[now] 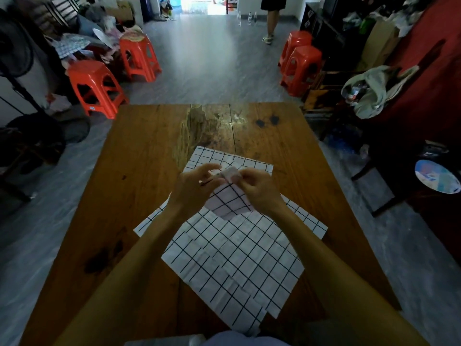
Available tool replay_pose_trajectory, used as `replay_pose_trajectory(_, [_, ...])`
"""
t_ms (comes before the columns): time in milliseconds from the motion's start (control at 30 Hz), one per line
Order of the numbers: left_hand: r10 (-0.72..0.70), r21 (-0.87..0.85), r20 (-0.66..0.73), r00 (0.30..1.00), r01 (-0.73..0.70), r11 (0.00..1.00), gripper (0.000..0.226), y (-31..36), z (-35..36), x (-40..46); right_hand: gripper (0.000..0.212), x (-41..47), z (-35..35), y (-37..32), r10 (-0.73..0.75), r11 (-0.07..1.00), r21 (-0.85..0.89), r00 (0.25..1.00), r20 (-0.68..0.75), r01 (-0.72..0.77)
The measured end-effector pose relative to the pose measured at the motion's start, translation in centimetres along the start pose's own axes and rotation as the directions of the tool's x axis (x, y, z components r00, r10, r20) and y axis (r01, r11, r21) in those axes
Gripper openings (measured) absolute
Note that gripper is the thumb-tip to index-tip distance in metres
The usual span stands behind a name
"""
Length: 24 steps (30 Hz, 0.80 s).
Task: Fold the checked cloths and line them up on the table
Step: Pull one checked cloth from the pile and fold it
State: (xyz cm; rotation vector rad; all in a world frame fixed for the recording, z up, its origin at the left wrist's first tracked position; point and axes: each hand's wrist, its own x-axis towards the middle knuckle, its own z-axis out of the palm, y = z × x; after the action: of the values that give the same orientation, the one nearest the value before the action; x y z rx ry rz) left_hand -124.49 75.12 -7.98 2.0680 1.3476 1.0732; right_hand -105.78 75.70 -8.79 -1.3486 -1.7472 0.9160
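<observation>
Both hands, left hand (193, 187) and right hand (257, 188), pinch raised white black-gridded checked cloth (228, 198).

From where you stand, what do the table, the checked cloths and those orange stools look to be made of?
The table looks like varnished wood: grain, plank seams, dark knots, some glare. The checked cloths seem thin woven fabric, though their sharp creases could suit paper. The orange stools look like moulded plastic, smooth and glossy.
</observation>
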Motion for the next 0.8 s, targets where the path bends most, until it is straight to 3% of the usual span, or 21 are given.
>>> replay_pose_trajectory(100, [-0.128,-0.072,-0.068,0.989,0.123,0.99,0.015,-1.1,-0.5,-1.1,0.016,-0.2,-1.0,0.3,0.119,0.958,0.264,0.993,-0.018,-0.11])
replay_pose_trajectory(267, [-0.339,-0.344,-0.176,0.924,0.265,0.901,0.019,-0.3,-0.4,-1.5,0.023,-0.2,-0.6,0.0,0.162,0.911,0.384,0.987,0.003,-0.15])
replay_pose_trajectory(533, [-0.351,-0.423,-0.207,0.913,0.24,0.874,0.007,0.6,-0.9,-1.6,0.027,-0.4,-0.1,-0.3,0.16,0.9,0.414,0.987,-0.024,-0.135])
replay_pose_trajectory(667, [-0.345,-0.419,-0.217,0.913,0.232,0.878,0.01,0.5,-0.7,-1.8,0.013,-0.6,0.0,-0.4,0.169,0.889,0.436,0.985,-0.024,-0.141])
replay_pose_trajectory(800, [-0.336,-0.426,-0.218,0.916,0.22,0.878,0.009,0.8,-0.9,-1.8,0.022,-0.7,-0.4,-0.4,0.149,0.888,0.443,0.988,-0.027,-0.122])
